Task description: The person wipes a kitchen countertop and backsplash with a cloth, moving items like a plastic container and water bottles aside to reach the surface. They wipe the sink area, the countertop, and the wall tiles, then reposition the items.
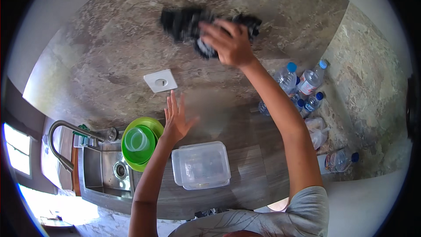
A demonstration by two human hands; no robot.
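My right hand is raised high against the brown stone-look wall, gripping a crumpled black cloth. A pale patch shows low on the cloth, and motion blurs both cloth and fingers. Lower down, my left hand is spread with nothing in it. Its fingertips are just below a white wall socket; whether they touch the wall I cannot tell. Between my forearms, a translucent plastic container with a lid rests on the grey wood-look countertop.
Green bowls holding a clear plastic cup stand beside the steel sink and its curved faucet. Several plastic bottles and a plastic bag crowd the right corner. Another bottle is nearer the right end.
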